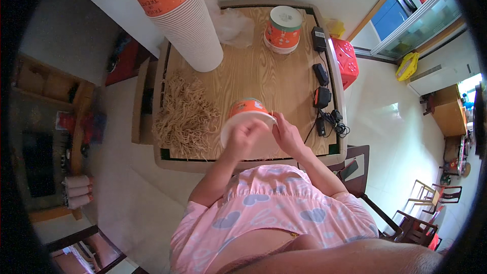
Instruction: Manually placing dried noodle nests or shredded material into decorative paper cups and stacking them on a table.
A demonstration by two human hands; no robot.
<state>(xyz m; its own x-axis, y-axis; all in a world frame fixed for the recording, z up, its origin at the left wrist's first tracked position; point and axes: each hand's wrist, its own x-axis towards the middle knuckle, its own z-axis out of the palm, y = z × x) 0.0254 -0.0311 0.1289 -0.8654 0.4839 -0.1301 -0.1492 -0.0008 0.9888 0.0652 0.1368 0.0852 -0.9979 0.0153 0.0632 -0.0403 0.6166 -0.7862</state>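
Observation:
An orange paper bucket with a white rim lies tipped at the near middle of the table, its mouth facing me. My left hand reaches in at the mouth; its curled fingers are smeared by motion, and what they touch inside is hidden. With its fingers closed, my right hand pinches the bucket's right rim, where a thin pale end sticks up. Left of the bucket lies a tangled heap of tan cords. Beyond it leans a tall stack of nested paper buckets, the outermost orange and green.
A short stack of upturned orange buckets stands at the table's far right. Black power adapters and cables run along the right edge. Clear plastic film lies at the back. A red stool stands beyond the right edge.

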